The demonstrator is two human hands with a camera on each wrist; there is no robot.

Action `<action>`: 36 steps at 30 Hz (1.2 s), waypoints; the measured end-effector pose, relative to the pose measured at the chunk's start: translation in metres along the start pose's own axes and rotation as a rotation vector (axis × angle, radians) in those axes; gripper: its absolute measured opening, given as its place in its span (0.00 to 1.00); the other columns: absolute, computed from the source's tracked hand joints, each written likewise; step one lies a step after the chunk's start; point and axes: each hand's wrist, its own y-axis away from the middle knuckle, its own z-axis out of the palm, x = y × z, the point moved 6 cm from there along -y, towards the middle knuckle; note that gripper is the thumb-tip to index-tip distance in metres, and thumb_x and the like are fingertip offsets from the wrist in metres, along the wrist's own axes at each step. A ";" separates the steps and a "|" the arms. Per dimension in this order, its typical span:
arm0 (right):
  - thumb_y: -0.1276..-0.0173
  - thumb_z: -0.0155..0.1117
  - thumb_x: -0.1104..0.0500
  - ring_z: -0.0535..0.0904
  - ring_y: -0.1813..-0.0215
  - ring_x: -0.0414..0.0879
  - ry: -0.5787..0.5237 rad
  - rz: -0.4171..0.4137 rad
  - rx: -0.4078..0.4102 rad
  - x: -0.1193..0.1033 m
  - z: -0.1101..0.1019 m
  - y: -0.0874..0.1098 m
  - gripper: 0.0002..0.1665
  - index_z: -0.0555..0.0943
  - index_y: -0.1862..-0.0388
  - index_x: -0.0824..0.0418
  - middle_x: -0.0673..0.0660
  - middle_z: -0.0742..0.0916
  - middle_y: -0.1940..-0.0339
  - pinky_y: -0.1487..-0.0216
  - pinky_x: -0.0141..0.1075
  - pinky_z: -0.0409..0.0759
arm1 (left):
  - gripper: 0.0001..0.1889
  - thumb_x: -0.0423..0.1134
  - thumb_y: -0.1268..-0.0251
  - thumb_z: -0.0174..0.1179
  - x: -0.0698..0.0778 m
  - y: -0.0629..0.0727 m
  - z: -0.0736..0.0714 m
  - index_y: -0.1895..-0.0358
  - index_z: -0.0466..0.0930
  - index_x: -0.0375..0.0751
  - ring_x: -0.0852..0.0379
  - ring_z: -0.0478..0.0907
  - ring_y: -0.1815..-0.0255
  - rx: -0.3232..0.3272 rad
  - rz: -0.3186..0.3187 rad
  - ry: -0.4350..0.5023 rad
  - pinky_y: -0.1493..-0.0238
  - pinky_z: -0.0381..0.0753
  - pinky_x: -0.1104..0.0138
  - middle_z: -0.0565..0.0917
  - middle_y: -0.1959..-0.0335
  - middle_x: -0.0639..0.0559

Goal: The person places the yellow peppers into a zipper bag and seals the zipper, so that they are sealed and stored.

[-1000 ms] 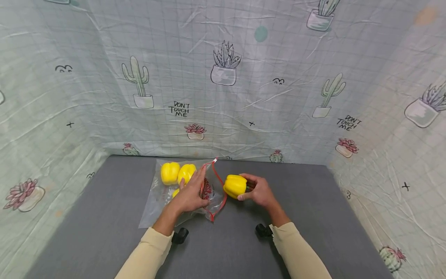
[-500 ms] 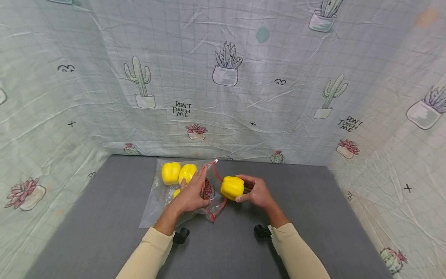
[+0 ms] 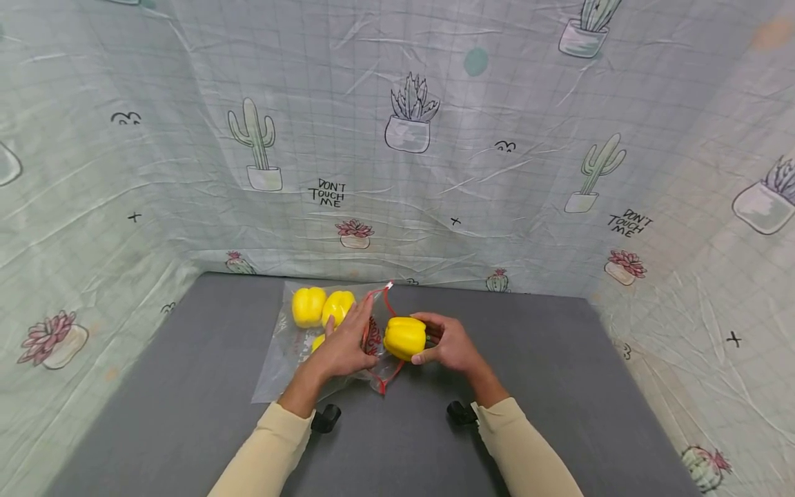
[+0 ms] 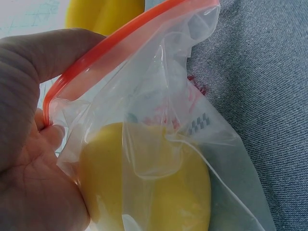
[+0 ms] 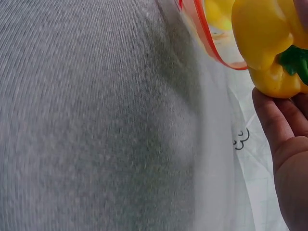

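Observation:
A clear zip bag (image 3: 273,376) with a red-edged mouth lies on the table, its mouth facing right. Inside it are yellow bell peppers (image 3: 308,307), one of them partly hidden behind my left hand (image 3: 344,353). That hand grips the bag near its mouth; up close, the thumb meets the red zip edge (image 4: 108,43) and a bagged pepper (image 4: 144,192) bulges beside the palm. My right hand (image 3: 453,347) holds another yellow bell pepper (image 3: 404,337) at the mouth, fingers and thumb around its stem end. Its green stem (image 5: 294,62) faces the right palm.
A dark grey cloth-covered table (image 3: 528,386) spreads beneath everything. Pale curtains (image 3: 472,172) printed with cacti enclose it at the back and both sides. Black wrist cameras (image 3: 461,413) sit under the forearms, close over the table.
My right hand has carried its pepper leftward, from the edge of the bag's mouth to overlapping the red rim. The left hand keeps its grip on the bag. The head view has shifted slightly.

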 end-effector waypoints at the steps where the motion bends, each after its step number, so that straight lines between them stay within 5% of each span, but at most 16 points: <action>1: 0.46 0.84 0.65 0.82 0.32 0.64 0.006 -0.004 -0.005 0.000 0.002 -0.001 0.45 0.75 0.29 0.69 0.69 0.82 0.32 0.31 0.54 0.80 | 0.66 0.41 0.46 0.78 0.000 0.000 0.000 0.13 0.35 0.47 0.40 0.43 0.11 -0.002 -0.002 -0.002 0.22 0.30 0.26 0.46 0.11 0.50; 23: 0.44 0.83 0.65 0.79 0.31 0.65 0.030 0.037 -0.045 -0.023 0.026 -0.007 0.46 0.73 0.26 0.67 0.67 0.79 0.31 0.30 0.56 0.79 | 0.66 0.39 0.48 0.76 0.005 -0.001 0.001 0.13 0.35 0.44 0.36 0.43 0.12 -0.009 0.020 0.002 0.23 0.32 0.25 0.44 0.11 0.48; 36: 0.40 0.79 0.68 0.80 0.32 0.64 0.007 0.094 -0.048 -0.013 0.039 -0.016 0.41 0.74 0.29 0.70 0.67 0.81 0.31 0.33 0.56 0.81 | 0.67 0.41 0.50 0.79 0.005 0.001 0.000 0.13 0.36 0.43 0.35 0.44 0.12 -0.016 0.013 -0.063 0.21 0.30 0.27 0.45 0.11 0.48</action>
